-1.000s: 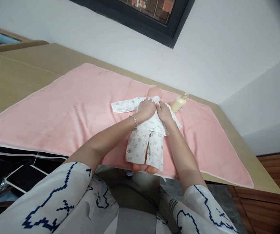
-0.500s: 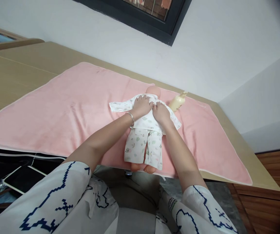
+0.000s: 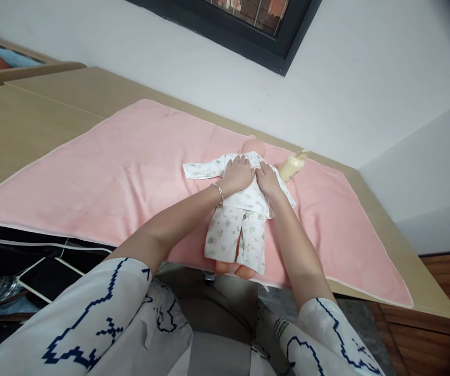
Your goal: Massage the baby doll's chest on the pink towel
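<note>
A baby doll (image 3: 253, 147) lies on the pink blanket, its head away from me and its feet at the near edge. It wears a white patterned top (image 3: 244, 199) and matching trousers (image 3: 223, 235). Flat on the left side of the chest rests my left hand (image 3: 237, 175), open, fingers stretched toward the neck. My right hand (image 3: 269, 181) lies on the other side of the chest, its fingers extended over the cloth. A small gap separates the two hands. One sleeve reaches out to the left; my right hand and forearm partly cover the other.
The pink blanket (image 3: 92, 172) spreads over a wooden table (image 3: 68, 91) against a white wall. A pale yellow pump bottle (image 3: 292, 166) leans or lies beside the doll's right-hand side. At far left is a wooden-edged tray or bed (image 3: 29, 68) with blue cloth. A dark-framed window (image 3: 244, 42) is above.
The whole view has shifted, so the table and doll appear slightly farther right. Both hands stay on the doll's chest, with only a slight shift over the top.
</note>
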### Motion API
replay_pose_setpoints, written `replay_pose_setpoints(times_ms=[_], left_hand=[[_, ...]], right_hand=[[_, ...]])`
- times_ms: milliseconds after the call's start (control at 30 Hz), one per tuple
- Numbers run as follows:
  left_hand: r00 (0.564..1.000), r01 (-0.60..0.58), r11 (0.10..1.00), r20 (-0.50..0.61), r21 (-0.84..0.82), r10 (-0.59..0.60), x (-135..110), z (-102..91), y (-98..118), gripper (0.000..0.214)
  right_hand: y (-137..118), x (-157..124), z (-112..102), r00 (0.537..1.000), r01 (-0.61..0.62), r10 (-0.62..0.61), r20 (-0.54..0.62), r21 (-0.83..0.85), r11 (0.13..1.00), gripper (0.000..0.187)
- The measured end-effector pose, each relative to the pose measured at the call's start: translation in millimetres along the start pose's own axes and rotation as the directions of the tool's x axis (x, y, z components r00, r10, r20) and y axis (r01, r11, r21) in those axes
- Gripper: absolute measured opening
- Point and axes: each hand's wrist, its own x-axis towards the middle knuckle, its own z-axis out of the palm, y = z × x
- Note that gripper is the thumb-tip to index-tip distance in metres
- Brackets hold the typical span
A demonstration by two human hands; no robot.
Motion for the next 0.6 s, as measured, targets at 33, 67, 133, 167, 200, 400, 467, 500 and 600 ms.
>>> replay_pose_setpoints(times_ms=[33, 67, 133, 167, 200, 400, 467, 500, 600], left_hand=[[1.0, 0.006, 0.999, 0.031, -0.034, -0.005, 4, 1.2, -6, 0.052], [0.998, 0.009, 0.998, 0.062, -0.07, -0.005, 9, 2.4, -12, 0.056], [0.995, 0.01, 0.992, 0.102, -0.127, 0.003, 18, 4.5, -22, 0.06], [0.995, 0.008, 0.99, 0.104, -0.142, 0.007, 20, 5.1, -26, 0.061], [0.995, 0.008, 0.989, 0.098, -0.146, 0.007, 22, 5.4, -28, 0.061], [0.999, 0.02, 1.0, 0.041, -0.016, -0.019, 8, -5.3, -6, 0.048], [0.999, 0.008, 0.998, 0.048, 0.059, -0.011, 1, -11.2, 6, 0.042], [0.998, 0.004, 0.996, 0.059, 0.085, -0.009, -2, -13.8, 11, 0.039], [0.994, 0.001, 0.996, 0.107, 0.087, -0.01, -5, -19.4, 16, 0.034]], right_hand=[[-5, -2, -2, 0.999, -0.031, 0.031, 0.019, 0.015, 0.999, 0.037], [-11, -5, -3, 0.997, -0.065, 0.064, 0.039, 0.028, 0.998, 0.036], [-23, -10, -5, 0.995, -0.085, 0.084, 0.049, 0.018, 0.996, 0.034], [-28, -12, -5, 0.997, -0.074, 0.074, 0.035, -0.005, 0.997, 0.033], [-31, -13, -4, 0.998, -0.065, 0.065, 0.015, -0.031, 0.997, 0.031], [-12, -3, 0, 0.999, -0.046, 0.046, -0.014, 0.038, 0.998, 0.03], [1, 3, 1, 1.0, -0.023, 0.025, -0.019, 0.076, 0.997, 0.031], [6, 5, 1, 1.0, -0.018, 0.019, -0.022, 0.083, 0.996, 0.031], [13, 9, 3, 0.999, -0.007, 0.01, -0.034, 0.076, 0.997, 0.032]])
